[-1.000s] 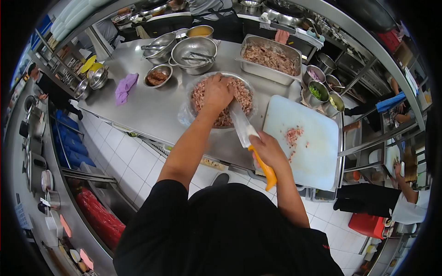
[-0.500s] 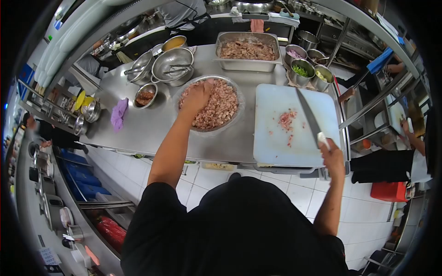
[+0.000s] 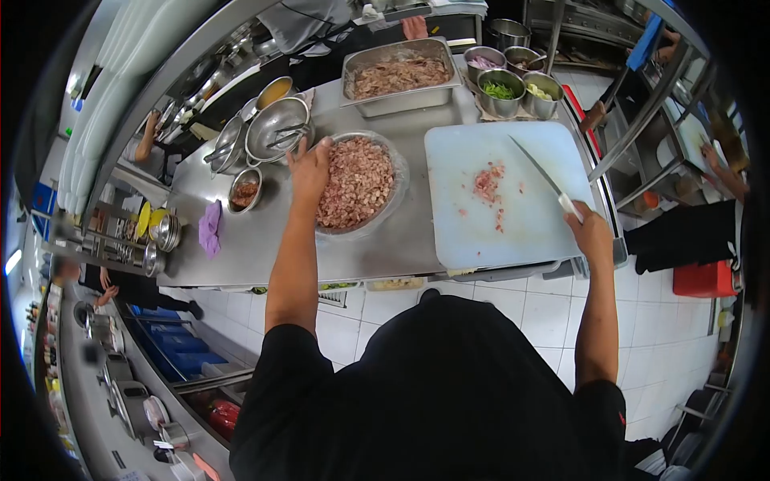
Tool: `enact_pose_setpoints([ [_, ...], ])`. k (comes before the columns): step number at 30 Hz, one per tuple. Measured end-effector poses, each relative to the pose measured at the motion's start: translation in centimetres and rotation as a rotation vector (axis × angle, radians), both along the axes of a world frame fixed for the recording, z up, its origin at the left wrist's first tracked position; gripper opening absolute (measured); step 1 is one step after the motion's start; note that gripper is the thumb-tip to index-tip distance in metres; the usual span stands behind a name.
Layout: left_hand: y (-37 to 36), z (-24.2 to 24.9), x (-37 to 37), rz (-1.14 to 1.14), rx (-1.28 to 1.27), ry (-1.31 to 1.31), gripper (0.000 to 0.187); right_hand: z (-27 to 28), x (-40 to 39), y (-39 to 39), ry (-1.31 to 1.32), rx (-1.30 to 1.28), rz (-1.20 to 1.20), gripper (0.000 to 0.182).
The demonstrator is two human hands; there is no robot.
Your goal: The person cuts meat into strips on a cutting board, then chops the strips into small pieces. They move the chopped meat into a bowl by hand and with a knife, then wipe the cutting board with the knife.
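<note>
My left hand (image 3: 308,172), its fingers apart and holding nothing, is over the left rim of a wide bowl of chopped meat (image 3: 357,180), close to a steel bowl (image 3: 265,132) with tongs in it. My right hand (image 3: 592,232) is closed round the white handle of a knife (image 3: 537,167). The blade lies across the upper right of a white cutting board (image 3: 457,232), pointing away to the upper left. Small meat pieces (image 3: 488,183) are scattered on the board's middle.
A deep steel tray of meat (image 3: 401,103) stands at the back. Small pots of cut vegetables (image 3: 499,90) are behind the board. Left of the bowls lie a small bowl of red-brown food (image 3: 244,191) and a purple cloth (image 3: 209,229). Co-workers stand around the counter.
My left hand has moved from over the chopped meat to the bowl's left rim, and its fingers have spread. The knife is still in my right hand, its blade lower and flatter. The camera view has shifted.
</note>
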State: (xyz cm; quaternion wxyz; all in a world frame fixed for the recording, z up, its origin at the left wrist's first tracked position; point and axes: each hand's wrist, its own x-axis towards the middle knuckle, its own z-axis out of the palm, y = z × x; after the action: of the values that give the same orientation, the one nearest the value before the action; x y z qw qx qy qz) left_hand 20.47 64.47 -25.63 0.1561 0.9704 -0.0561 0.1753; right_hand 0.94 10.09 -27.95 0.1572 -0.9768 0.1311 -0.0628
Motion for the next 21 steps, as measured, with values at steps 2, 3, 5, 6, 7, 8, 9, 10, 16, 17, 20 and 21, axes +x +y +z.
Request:
enact_pose_setpoints([
  [2,-0.7,-0.2,-0.4,-0.023,-0.059,-0.145,0.052,-1.2,1.7,0.3,-0.049,-0.047,0.06,0.039],
  [3,-0.8,-0.4,-0.4,-0.031,0.033,-0.292,0.043,-1.2,2.2,0.7,-0.074,-0.072,0.087,0.04],
  [5,-1.0,-0.5,-0.3,-0.043,-0.088,-0.368,0.035,-0.6,2.7,2.0,-0.035,-0.114,0.162,0.04],
  [6,-1.4,0.1,-0.4,-0.047,-0.149,-0.409,0.031,-0.2,2.8,2.4,-0.02,-0.136,0.202,0.041],
  [7,-1.5,0.8,-0.4,-0.074,-0.202,-0.454,0.026,-0.3,2.4,2.4,-0.04,-0.131,0.252,0.039],
  [8,-2.0,1.8,-0.8,-0.033,-0.324,-0.344,0.025,-0.4,1.8,2.5,-0.062,-0.127,0.304,0.038],
  [9,-2.6,2.6,-1.4,0.013,-0.445,-0.231,0.025,-0.3,1.3,2.5,-0.083,-0.125,0.36,0.037],
  [10,-3.2,3.3,-1.9,0.064,-0.565,-0.116,0.024,0.1,0.7,2.3,-0.073,-0.107,0.37,0.035],
  [16,-2.5,2.7,-0.7,0.071,-0.25,-0.031,0.027,3.1,-3.8,0.0,0.104,0.201,0.125,0.03],
  [17,-2.7,3.1,-0.8,0.064,-0.235,0.065,0.027,2.6,-4.6,-0.8,0.118,0.301,0.05,0.032],
  [20,-4.0,1.4,0.1,0.029,-0.236,-0.372,0.028,3.2,-6.9,-0.8,0.139,0.564,-0.125,0.038],
  [21,-4.8,2.4,-0.8,0.082,-0.403,-0.218,0.028,3.4,-7.8,-0.7,0.148,0.641,-0.175,0.04],
])
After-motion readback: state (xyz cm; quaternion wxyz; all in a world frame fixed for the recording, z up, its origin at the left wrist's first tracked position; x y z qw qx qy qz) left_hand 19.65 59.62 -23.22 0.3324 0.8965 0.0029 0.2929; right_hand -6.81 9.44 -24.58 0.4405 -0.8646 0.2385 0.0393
